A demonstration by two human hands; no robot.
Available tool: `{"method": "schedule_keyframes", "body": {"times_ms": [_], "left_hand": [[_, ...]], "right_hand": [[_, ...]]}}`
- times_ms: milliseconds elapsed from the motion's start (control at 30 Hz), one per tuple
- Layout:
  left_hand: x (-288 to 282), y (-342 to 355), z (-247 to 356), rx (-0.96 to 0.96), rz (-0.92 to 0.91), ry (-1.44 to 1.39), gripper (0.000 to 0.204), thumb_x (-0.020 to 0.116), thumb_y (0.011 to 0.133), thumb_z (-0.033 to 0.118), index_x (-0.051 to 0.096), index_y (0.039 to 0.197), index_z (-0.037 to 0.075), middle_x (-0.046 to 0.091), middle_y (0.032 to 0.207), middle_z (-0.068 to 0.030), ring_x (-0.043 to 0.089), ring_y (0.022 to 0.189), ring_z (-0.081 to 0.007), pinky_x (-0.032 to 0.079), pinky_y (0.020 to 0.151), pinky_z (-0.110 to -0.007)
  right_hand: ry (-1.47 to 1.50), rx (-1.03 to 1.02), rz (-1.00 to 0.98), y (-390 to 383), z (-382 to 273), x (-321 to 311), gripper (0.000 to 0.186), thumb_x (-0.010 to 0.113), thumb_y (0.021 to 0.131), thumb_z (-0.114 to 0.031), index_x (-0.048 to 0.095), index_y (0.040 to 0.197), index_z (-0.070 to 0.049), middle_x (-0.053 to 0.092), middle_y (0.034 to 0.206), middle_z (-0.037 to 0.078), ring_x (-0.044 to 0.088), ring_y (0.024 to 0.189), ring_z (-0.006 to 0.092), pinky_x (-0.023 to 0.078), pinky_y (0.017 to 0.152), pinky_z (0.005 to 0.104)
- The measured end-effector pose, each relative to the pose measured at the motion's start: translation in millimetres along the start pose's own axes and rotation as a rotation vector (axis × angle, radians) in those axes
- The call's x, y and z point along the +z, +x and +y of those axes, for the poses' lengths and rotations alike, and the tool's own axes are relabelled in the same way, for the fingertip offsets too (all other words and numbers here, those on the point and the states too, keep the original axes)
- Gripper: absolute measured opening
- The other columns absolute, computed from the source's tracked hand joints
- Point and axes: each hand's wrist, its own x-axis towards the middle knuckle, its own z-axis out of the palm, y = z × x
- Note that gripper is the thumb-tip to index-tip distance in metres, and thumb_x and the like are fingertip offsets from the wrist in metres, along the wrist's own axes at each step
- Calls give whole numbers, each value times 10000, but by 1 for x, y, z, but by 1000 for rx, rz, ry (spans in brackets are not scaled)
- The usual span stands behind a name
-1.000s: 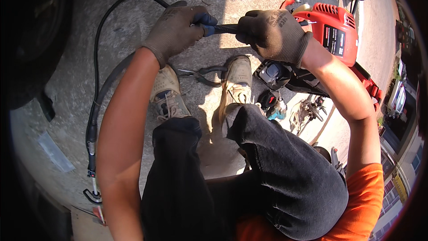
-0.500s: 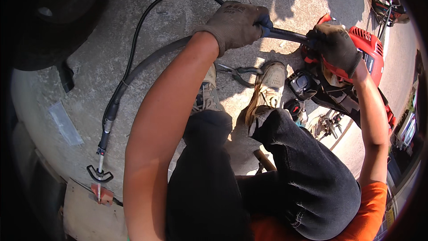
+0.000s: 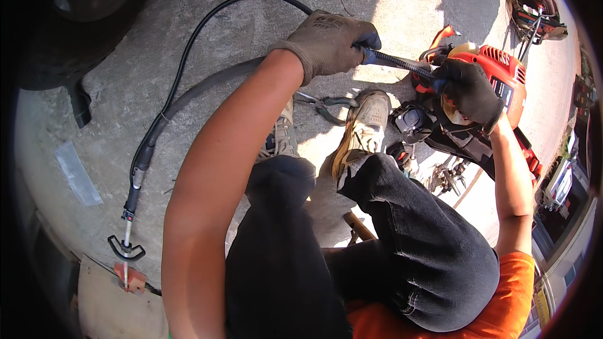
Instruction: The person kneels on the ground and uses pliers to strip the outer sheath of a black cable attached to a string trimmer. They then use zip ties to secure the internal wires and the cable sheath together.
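Note:
My left hand, in a grey-brown work glove with dark fingertips, is closed round a thin ribbed black cable. A grey hose and a black cord emerge behind that fist. My right hand, also gloved, is closed round the cable's other end, beside a red engine unit with cooling slots. The stretch between my fists slopes down to the right. From the left fist, the thick grey hose and the thinner black cord curve left to a long tool shaft with a black loop handle.
Pliers with dark handles lie on the concrete by my shoes. Black straps and small gear lie below the engine. A wooden handle shows between my legs. Far right stands another red-and-black machine; a dark tyre-like shape fills the upper left.
The view has shifted slightly. Both hands keep their grip; the right one sits a little lower in the picture, and more of the thin ribbed cable shows between the fists.

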Motion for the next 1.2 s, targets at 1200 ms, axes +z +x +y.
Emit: {"method": "schedule_keyframes", "body": {"times_ms": [1200], "left_hand": [[8, -5, -7, -180, 54, -165, 334, 690, 845, 108, 739, 1172, 63, 723, 1001, -100, 676, 878, -182, 548, 798, -349]], "right_hand": [[-213, -307, 21, 54, -29, 36, 236, 673, 936, -164, 665, 1163, -103, 716, 934, 172, 716, 942, 339, 565, 817, 433]]}}
